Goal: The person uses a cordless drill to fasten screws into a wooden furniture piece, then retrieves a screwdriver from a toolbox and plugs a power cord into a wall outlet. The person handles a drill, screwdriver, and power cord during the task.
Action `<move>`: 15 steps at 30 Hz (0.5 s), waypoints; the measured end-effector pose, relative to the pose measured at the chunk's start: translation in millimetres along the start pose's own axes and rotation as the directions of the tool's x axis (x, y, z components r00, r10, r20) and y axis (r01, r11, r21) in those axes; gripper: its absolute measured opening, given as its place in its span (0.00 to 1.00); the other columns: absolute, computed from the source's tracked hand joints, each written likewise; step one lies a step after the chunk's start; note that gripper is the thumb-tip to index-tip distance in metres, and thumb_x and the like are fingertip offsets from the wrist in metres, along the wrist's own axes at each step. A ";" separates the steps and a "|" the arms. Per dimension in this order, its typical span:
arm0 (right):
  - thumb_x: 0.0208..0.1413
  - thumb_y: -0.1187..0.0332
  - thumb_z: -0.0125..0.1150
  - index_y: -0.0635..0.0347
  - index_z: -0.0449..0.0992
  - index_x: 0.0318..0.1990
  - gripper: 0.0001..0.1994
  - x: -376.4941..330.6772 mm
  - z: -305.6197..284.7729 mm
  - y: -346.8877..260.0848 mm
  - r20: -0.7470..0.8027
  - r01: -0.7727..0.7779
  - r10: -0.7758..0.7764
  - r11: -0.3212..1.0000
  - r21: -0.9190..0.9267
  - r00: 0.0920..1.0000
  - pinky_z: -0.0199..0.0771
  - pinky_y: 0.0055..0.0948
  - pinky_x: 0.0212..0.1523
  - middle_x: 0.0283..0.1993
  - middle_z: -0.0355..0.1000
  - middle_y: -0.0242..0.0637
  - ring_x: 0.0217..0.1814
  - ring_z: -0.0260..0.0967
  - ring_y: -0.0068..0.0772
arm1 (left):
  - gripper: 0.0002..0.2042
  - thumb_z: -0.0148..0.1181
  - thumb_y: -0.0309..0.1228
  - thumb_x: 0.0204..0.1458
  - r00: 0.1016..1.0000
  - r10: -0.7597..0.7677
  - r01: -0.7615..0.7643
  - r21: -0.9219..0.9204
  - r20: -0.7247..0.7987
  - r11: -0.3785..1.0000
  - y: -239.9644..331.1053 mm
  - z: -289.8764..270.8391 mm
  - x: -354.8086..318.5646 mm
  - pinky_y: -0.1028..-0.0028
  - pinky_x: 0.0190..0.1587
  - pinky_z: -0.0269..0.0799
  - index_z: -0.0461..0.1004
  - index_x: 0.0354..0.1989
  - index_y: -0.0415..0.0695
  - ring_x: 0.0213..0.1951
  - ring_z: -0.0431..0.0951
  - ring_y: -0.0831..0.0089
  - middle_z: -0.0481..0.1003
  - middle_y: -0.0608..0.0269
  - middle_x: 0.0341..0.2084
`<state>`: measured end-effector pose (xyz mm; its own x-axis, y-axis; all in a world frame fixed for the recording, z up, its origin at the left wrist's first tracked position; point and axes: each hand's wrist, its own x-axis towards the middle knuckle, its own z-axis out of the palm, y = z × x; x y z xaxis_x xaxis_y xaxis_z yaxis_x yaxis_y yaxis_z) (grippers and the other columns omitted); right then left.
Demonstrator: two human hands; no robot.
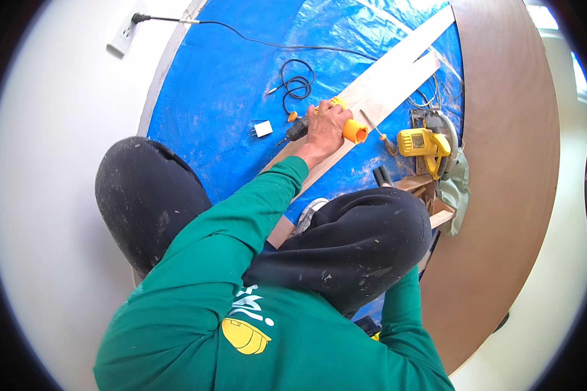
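My left hand is wrapped over a yellow-orange power drill lying across pale wooden boards. Its black chuck and thin bit point to the lower left, and the handle's orange end sticks out to the right of my wrist. Much of the drill's body is under my fingers. My right sleeve runs down behind my bent right knee, which hides the right hand. Just past that knee, two dark cylindrical ends show. Close to the drill's handle lies a screwdriver-like tool with a thin metal shaft.
A yellow circular saw stands at the right, beside a wooden box and grey-green cloth. A white charger plug and black coiled cable rest on the blue tarp. A power cord crosses from the wall socket.
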<state>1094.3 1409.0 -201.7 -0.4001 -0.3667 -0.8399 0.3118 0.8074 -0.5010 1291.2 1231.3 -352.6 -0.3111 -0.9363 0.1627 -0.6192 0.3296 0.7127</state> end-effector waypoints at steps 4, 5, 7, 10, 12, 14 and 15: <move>0.63 0.53 0.75 0.56 0.76 0.54 0.22 64.3 34.9 18.4 0.119 0.074 -0.066 0.996 -0.058 0.991 0.75 0.30 0.38 0.41 0.75 0.31 0.40 0.75 0.27 | 0.20 0.67 0.21 0.48 0.978 -0.115 0.151 -0.213 0.172 0.965 -20.2 -6.6 7.2 0.51 0.61 0.72 0.82 0.51 0.53 0.58 0.76 0.51 0.83 0.60 0.47; 0.63 0.53 0.75 0.54 0.75 0.58 0.23 83.5 46.5 24.2 0.123 0.130 -0.117 0.986 -0.104 0.985 0.76 0.34 0.43 0.44 0.75 0.31 0.45 0.76 0.29 | 0.22 0.67 0.20 0.48 0.961 -0.146 0.207 -0.257 0.236 0.944 -30.4 -9.6 8.2 0.55 0.60 0.75 0.82 0.53 0.52 0.57 0.78 0.50 0.84 0.59 0.48; 0.64 0.56 0.75 0.52 0.74 0.59 0.22 116.9 67.9 30.6 0.243 0.144 -0.127 0.988 -0.056 0.962 0.76 0.40 0.48 0.48 0.75 0.31 0.50 0.76 0.32 | 0.24 0.69 0.20 0.46 0.938 -0.192 0.301 -0.401 0.289 0.865 -47.2 -11.9 6.4 0.60 0.60 0.76 0.81 0.56 0.50 0.56 0.81 0.50 0.85 0.56 0.48; 0.65 0.59 0.74 0.51 0.74 0.59 0.20 140.5 80.1 31.3 0.342 0.134 -0.142 0.990 0.048 0.929 0.74 0.48 0.54 0.51 0.76 0.32 0.54 0.76 0.35 | 0.30 0.76 0.24 0.47 0.905 -0.257 0.413 -0.556 0.339 0.721 -69.7 -17.8 3.3 0.65 0.63 0.77 0.77 0.62 0.43 0.59 0.82 0.58 0.83 0.55 0.54; 0.66 0.61 0.74 0.52 0.74 0.59 0.19 143.5 84.0 28.4 0.374 0.102 -0.139 0.988 0.117 0.917 0.74 0.50 0.55 0.51 0.77 0.33 0.55 0.77 0.37 | 0.29 0.77 0.24 0.50 0.890 -0.344 0.454 -0.662 0.300 0.597 -78.5 -22.4 1.0 0.64 0.64 0.76 0.75 0.62 0.39 0.57 0.81 0.65 0.82 0.61 0.54; 0.67 0.61 0.73 0.52 0.74 0.58 0.18 141.9 86.1 25.0 0.365 0.066 -0.127 0.982 0.175 0.922 0.74 0.49 0.54 0.52 0.78 0.33 0.57 0.78 0.39 | 0.30 0.77 0.32 0.55 0.904 -0.364 0.415 -0.667 0.226 0.618 -85.1 -26.9 2.4 0.63 0.67 0.73 0.74 0.66 0.40 0.62 0.79 0.61 0.78 0.55 0.60; 0.68 0.61 0.71 0.51 0.75 0.57 0.16 141.0 88.2 24.8 0.357 0.036 -0.103 0.982 0.188 0.929 0.75 0.49 0.53 0.50 0.79 0.34 0.56 0.79 0.40 | 0.31 0.76 0.36 0.57 0.898 -0.365 0.435 -0.619 0.246 0.654 -89.3 -29.2 5.3 0.62 0.68 0.71 0.73 0.67 0.40 0.64 0.77 0.59 0.76 0.52 0.62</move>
<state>1121.6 1336.6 -350.9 -0.0962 -0.5882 -0.8030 0.4534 0.6923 -0.5614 1365.8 1193.4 -395.5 -0.2312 -0.9312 -0.2818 -0.0944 -0.2668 0.9591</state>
